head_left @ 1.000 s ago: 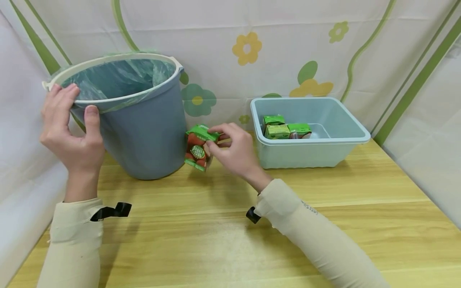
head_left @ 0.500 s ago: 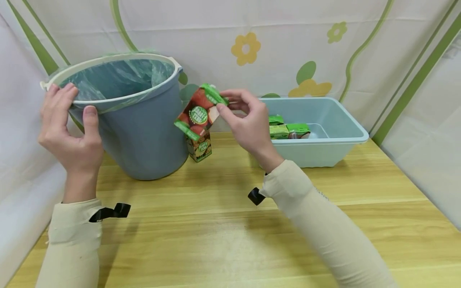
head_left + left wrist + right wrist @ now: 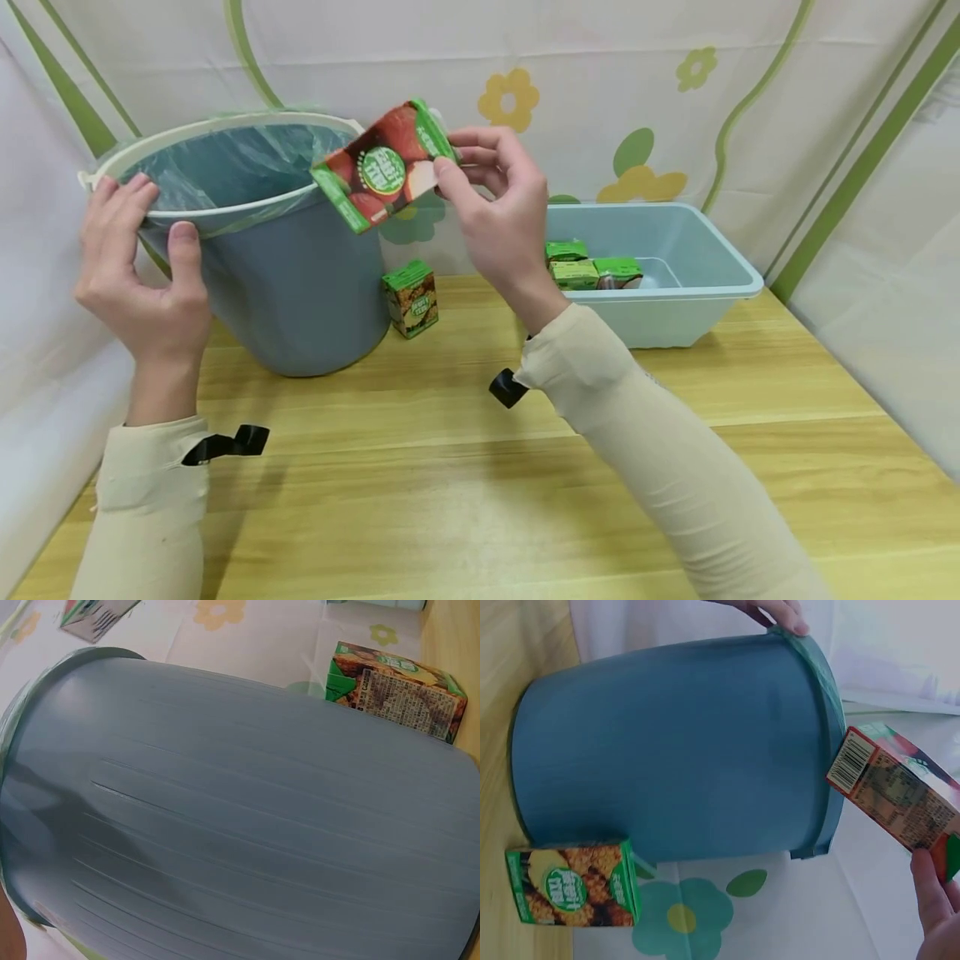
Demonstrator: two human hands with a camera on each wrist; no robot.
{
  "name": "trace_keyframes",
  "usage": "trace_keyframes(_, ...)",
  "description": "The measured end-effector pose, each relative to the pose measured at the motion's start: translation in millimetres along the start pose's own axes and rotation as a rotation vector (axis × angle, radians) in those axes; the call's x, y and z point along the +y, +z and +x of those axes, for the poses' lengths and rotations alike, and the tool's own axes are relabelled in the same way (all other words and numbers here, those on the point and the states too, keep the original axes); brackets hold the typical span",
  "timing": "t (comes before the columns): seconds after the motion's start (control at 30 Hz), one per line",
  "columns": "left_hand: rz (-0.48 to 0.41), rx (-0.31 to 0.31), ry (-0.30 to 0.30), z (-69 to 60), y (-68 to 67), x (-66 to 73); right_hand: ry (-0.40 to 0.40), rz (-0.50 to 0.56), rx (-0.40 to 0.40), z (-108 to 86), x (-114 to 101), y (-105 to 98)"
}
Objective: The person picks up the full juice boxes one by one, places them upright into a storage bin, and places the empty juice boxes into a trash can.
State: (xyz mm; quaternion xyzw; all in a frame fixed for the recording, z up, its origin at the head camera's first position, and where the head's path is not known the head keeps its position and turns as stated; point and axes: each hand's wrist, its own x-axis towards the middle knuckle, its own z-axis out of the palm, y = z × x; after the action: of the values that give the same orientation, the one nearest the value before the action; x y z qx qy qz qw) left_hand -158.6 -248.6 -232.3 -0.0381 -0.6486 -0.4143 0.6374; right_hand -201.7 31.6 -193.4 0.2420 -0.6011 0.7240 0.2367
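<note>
In the head view my left hand grips the near left rim of a blue-grey trash bin, fingers over the edge and thumb outside. The bin has a pale rim and a clear greenish liner. My right hand pinches one end of a red and green juice box with apples printed on it. The box is raised and tilted, its far end in front of the bin's right rim. In the right wrist view the barcode end of the juice box shows near the rim.
A second, brown and green juice box stands on the wooden table against the bin's right side. At the right is a pale blue plastic tub with several green-topped boxes inside. A flowered white cloth hangs behind.
My right hand has lifted the red juice box from beside the bin, up and left toward the rim, uncovering the brown box. My left hand stays on the rim.
</note>
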Motion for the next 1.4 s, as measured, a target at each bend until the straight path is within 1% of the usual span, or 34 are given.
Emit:
trace_keyframes(0.13, -0.005, 0.007, 0.003, 0.1, 0.3, -0.8, -0.012, 0.043, 0.043, 2.9, -3, 14)
trace_keyframes(0.23, -0.005, 0.011, 0.006, 0.1, 0.5, -1.3, -0.005, 0.054, 0.066, 5.2, -4, 24)
trace_keyframes(0.37, 0.007, 0.008, 0.005, 0.2, -0.6, -1.6, 0.011, 0.028, 0.093, 10.2, -4, 37)
trace_keyframes(0.47, 0.026, -0.003, 0.007, 0.5, -1.7, -2.0, 0.006, -0.003, 0.111, 13.9, -4, 43)
trace_keyframes(0.6, 0.031, -0.007, 0.011, 0.3, -2.0, -1.9, 0.015, -0.039, 0.105, 17.1, -5, 49)
trace_keyframes(0.73, 0.027, -0.006, 0.011, 0.1, -1.9, -1.9, 0.031, -0.074, 0.059, 19.2, -6, 57)
trace_keyframes(0.97, 0.043, -0.015, 0.010, 0.4, -3.8, -2.5, -0.005, -0.151, -0.013, 20.1, 0, 75)
trace_keyframes(1.1, 0.036, -0.010, 0.005, -0.1, -2.9, -1.9, 0.000, -0.210, -0.059, 19.5, 5, 86)
trace_keyframes(1.17, 0.031, -0.009, -0.002, -1.4, -2.0, -1.3, -0.001, -0.261, -0.105, 19.1, 7, 89)
trace_keyframes(1.33, 0.025, -0.013, -0.016, -3.4, -0.4, -0.8, -0.043, -0.476, -0.281, 20.3, 11, 91)
trace_keyframes(1.4, 0.026, -0.016, -0.014, -2.9, -0.1, -1.1, -0.053, -0.537, -0.338, 21.8, 12, 91)
